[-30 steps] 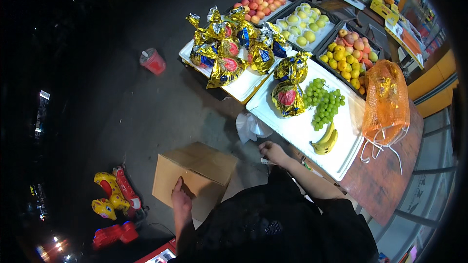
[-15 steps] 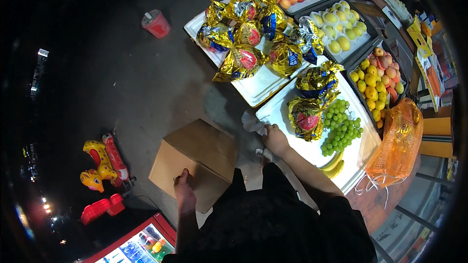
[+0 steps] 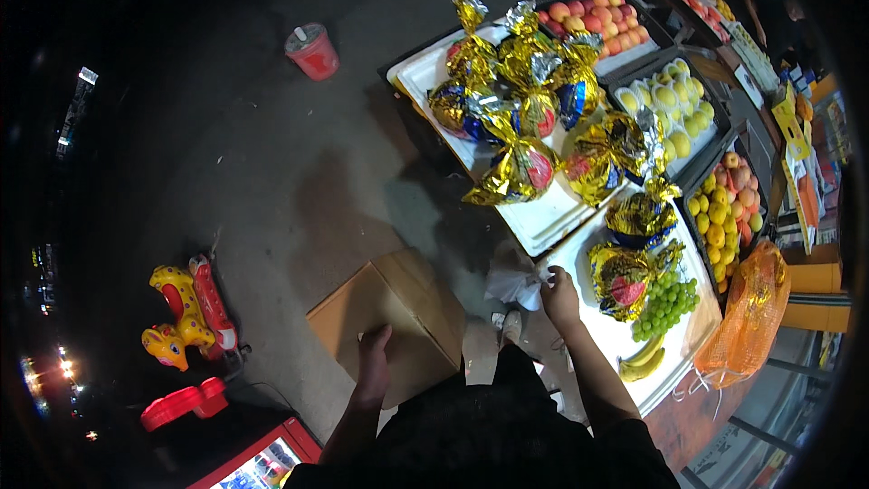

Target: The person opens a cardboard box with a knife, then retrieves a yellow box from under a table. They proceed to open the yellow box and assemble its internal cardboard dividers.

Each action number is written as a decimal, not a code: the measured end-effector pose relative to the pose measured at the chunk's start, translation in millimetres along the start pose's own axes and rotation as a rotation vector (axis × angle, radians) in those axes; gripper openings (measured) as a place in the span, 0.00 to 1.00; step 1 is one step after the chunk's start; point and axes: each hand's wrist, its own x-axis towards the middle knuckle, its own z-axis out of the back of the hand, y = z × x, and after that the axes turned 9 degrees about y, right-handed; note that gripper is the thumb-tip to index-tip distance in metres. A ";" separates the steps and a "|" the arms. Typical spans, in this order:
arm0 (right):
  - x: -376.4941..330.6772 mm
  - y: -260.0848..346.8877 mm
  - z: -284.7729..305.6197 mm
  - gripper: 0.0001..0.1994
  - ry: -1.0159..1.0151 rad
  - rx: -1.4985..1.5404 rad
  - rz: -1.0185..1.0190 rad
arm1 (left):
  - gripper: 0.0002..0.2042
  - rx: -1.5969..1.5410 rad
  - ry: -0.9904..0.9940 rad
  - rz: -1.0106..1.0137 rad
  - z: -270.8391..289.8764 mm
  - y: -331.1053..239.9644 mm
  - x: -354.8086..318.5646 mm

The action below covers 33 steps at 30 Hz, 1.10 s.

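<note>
Left hand [image 3: 372,364] grips a cardboard box [image 3: 412,312], best kept steady; right hand [image 3: 562,301] pinches white plastic [image 3: 513,285] right of it.

Since 1.0 s ago, right hand [image 3: 563,301] has gone from apart from the plastic bag [image 3: 513,282] to pinching its edge. Bag spreads wider than at 0.5 s ago. View has swung: tray [image 3: 590,344] and bananas [image 3: 643,360] sit lower and further right in frame.

Dim overall — the floor [image 3: 262,154] dark and shadowed, the trays [image 3: 540,222] glaring white; lights [image 3: 65,368] flare lower left — edges bend toward a black rim.
</note>
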 end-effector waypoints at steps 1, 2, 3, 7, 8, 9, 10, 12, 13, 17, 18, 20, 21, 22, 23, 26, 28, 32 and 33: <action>2.8 9.4 1.9 0.19 -0.025 -0.021 -0.007 | 0.14 -0.004 0.034 -0.013 2.3 -6.9 0.7; 5.6 18.6 4.2 0.21 -0.049 -0.042 -0.015 | 0.14 0.006 0.027 -0.019 3.5 -13.0 3.3; 9.6 26.2 5.2 0.24 -0.074 -0.063 -0.023 | 0.14 0.016 0.021 -0.025 3.4 -19.5 7.1; 39.3 23.2 -5.1 0.27 -0.290 -0.206 0.110 | 0.14 0.001 0.004 -0.034 0.8 -50.3 7.6; 42.2 28.2 -4.7 0.26 -0.227 -0.244 0.017 | 0.14 0.008 -0.004 -0.045 7.4 -45.9 10.6; 47.0 34.3 -3.8 0.25 -0.165 -0.283 -0.059 | 0.14 0.003 -0.019 -0.066 18.7 -36.2 14.8; 50.6 34.6 -4.0 0.24 -0.096 -0.273 -0.079 | 0.14 0.002 -0.034 -0.091 24.1 -35.0 17.8; 46.7 32.6 -5.6 0.23 -0.099 -0.325 -0.085 | 0.13 -0.045 -0.045 -0.042 31.3 -33.1 20.0; 47.6 31.9 -7.2 0.23 -0.110 -0.328 -0.066 | 0.13 -0.074 -0.064 -0.033 34.1 -36.3 20.1; 52.5 22.4 -0.3 0.22 -0.120 -0.275 -0.027 | 0.13 0.004 -0.048 -0.117 45.3 -45.2 25.1; 56.3 31.6 14.0 0.20 -0.094 -0.176 -0.067 | 0.12 0.002 -0.060 -0.097 48.0 -49.2 24.4; 72.6 41.4 38.9 0.16 -0.158 0.055 -0.014 | 0.13 -0.009 -0.050 -0.089 59.2 -53.1 27.5; 83.6 43.1 49.8 0.13 -0.253 0.187 0.077 | 0.13 -0.016 -0.024 -0.101 68.7 -51.5 33.0; 100.4 57.7 67.9 0.13 -0.304 0.229 0.167 | 0.14 -0.026 -0.006 -0.113 75.8 -49.1 36.5; 118.4 81.0 95.3 0.12 -0.351 0.269 0.256 | 0.15 -0.031 -0.041 -0.108 80.1 -49.3 37.8; 167.8 193.4 175.2 0.14 -0.386 0.283 0.321 | 0.17 -0.052 -0.120 -0.088 75.7 -57.4 43.9; 213.8 271.0 201.6 0.11 -0.425 0.118 0.463 | 0.18 -0.080 -0.168 -0.075 65.7 -70.4 39.5; 395.8 290.2 217.5 0.11 -0.470 -0.099 0.557 | 0.17 0.051 -0.306 -0.004 41.4 -81.6 46.8; 436.2 292.6 214.2 0.12 -0.481 -0.203 0.487 | 0.17 0.048 -0.298 -0.041 40.8 -81.3 49.7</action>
